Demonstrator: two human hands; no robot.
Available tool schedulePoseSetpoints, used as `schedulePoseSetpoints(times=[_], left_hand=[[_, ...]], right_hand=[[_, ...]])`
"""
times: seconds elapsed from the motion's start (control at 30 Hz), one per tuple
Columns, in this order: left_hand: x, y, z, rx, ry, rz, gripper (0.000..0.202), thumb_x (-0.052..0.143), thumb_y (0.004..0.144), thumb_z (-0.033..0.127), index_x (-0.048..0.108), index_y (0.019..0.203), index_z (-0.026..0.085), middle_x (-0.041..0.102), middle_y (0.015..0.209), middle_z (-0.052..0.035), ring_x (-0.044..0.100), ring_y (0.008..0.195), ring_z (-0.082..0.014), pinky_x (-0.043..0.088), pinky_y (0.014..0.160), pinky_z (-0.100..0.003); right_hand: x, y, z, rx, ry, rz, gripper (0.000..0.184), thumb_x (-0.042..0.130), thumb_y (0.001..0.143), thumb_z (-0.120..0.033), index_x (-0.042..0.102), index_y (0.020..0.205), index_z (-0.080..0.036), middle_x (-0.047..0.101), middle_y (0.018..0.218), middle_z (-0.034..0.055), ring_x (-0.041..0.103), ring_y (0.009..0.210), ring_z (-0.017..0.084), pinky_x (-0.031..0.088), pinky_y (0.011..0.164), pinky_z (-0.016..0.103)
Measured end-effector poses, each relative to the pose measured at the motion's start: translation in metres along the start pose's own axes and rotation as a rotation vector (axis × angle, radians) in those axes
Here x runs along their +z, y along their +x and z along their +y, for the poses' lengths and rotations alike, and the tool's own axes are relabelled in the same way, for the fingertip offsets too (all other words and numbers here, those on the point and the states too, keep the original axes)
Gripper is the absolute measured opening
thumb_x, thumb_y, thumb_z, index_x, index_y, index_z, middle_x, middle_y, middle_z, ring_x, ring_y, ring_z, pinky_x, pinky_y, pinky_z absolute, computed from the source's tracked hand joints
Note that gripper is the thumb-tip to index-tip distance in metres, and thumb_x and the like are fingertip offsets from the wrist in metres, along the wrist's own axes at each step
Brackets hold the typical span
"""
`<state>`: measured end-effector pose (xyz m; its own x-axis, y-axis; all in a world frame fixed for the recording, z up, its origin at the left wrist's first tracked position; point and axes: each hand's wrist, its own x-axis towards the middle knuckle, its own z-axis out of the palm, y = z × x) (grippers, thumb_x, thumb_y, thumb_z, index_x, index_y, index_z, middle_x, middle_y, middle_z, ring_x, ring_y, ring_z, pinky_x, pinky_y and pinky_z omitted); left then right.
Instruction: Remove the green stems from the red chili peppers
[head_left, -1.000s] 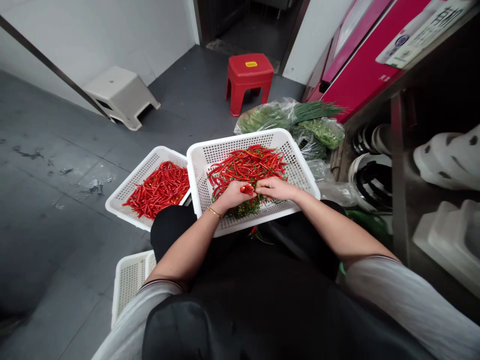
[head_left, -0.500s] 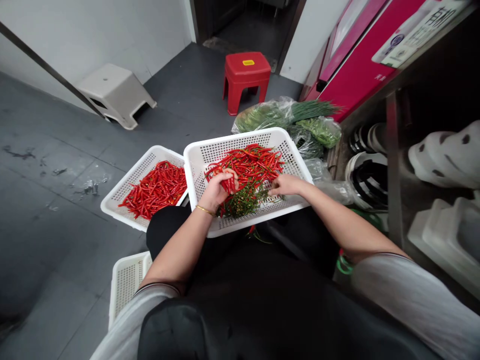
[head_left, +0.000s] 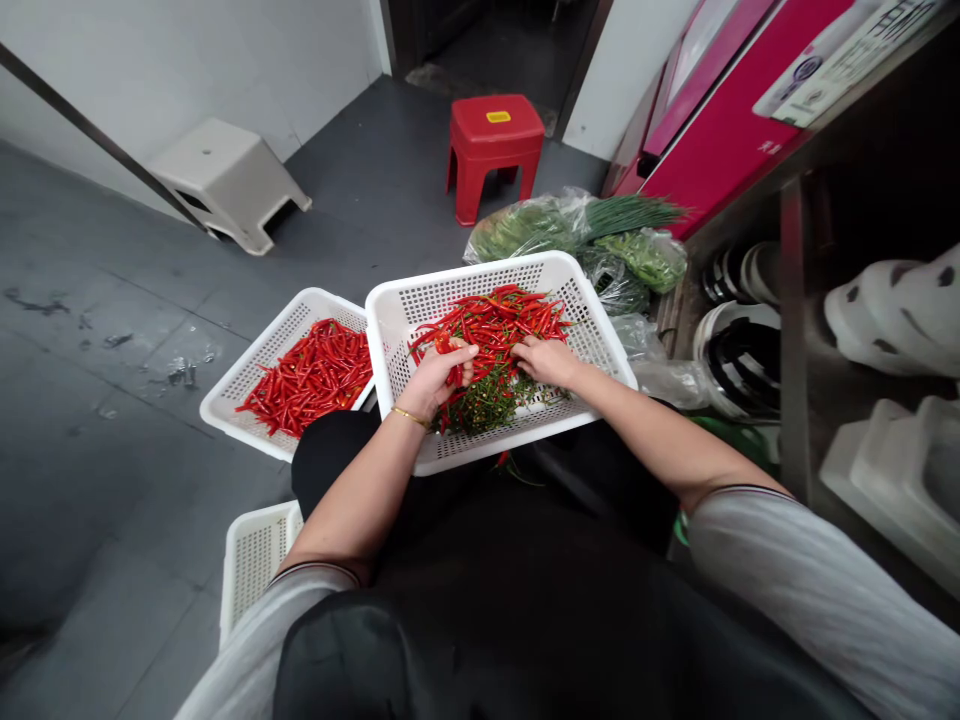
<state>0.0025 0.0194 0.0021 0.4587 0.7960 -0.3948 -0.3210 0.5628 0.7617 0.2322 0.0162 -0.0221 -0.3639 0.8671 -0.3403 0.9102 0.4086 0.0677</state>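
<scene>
A white perforated basket rests on my lap with a heap of red chillies at its far side and a pile of green stems at its near side. My left hand is closed round a small bunch of red chillies. Beside it, my right hand lies on the chilli heap with its fingers curled among the chillies; what they grip is hidden. To the left, a second white basket on the floor holds red chillies without stems.
A third white basket stands by my left knee. Bags of green vegetables lie beyond the lap basket. A red stool and a beige stool stand on the grey floor. A metal shelf with bowls is at the right.
My hands parted after working together at the basket's middle. The left hand drew left with a bunch of chillies. The right hand swung out to the right, then came back onto the chilli heap.
</scene>
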Motion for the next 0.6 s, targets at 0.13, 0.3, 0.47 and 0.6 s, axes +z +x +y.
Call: schedulePoseSetpoints(times=[0.13, 0.3, 0.47, 0.6], left_hand=[[-0.003, 0.0, -0.002, -0.08, -0.002, -0.041, 0.038, 0.082, 0.062, 0.029, 0.06, 0.09, 0.014, 0.065, 0.068, -0.0014, 0.062, 0.057, -0.0117, 0.049, 0.051, -0.023], [-0.005, 0.001, -0.007, 0.045, 0.078, 0.055, 0.031, 0.082, 0.061, 0.029, 0.059, 0.076, 0.015, 0.055, 0.053, 0.004, 0.045, 0.04, -0.0053, 0.033, 0.038, -0.018], [0.012, 0.003, -0.015, 0.078, 0.302, -0.031, 0.03, 0.084, 0.059, 0.029, 0.061, 0.07, 0.014, 0.051, 0.05, 0.005, 0.041, 0.04, -0.004, 0.032, 0.04, -0.019], [0.02, -0.001, -0.021, 0.046, 0.29, -0.136, 0.037, 0.081, 0.063, 0.034, 0.05, 0.054, 0.016, 0.043, 0.042, 0.0049, 0.037, 0.037, -0.0048, 0.027, 0.037, -0.021]], right_hand=[[0.002, 0.01, -0.011, -0.089, -0.008, -0.035, 0.034, 0.039, 0.096, -0.026, 0.06, 0.121, -0.017, 0.063, 0.113, 0.0165, 0.065, 0.094, 0.026, 0.047, 0.072, 0.032], [-0.016, 0.012, 0.003, 0.082, 0.374, 0.106, 0.018, 0.052, 0.091, -0.027, 0.065, 0.091, -0.015, 0.07, 0.094, 0.0116, 0.065, 0.082, 0.021, 0.047, 0.072, 0.03], [-0.045, -0.012, -0.009, -0.014, 0.994, 0.191, 0.02, 0.055, 0.088, -0.036, 0.058, 0.081, -0.018, 0.062, 0.062, -0.0004, 0.057, 0.057, 0.014, 0.043, 0.059, 0.025], [-0.051, -0.022, -0.028, -0.046, 0.72, 0.391, 0.016, 0.054, 0.088, -0.03, 0.058, 0.078, -0.017, 0.064, 0.076, 0.0047, 0.058, 0.073, 0.017, 0.043, 0.07, 0.028]])
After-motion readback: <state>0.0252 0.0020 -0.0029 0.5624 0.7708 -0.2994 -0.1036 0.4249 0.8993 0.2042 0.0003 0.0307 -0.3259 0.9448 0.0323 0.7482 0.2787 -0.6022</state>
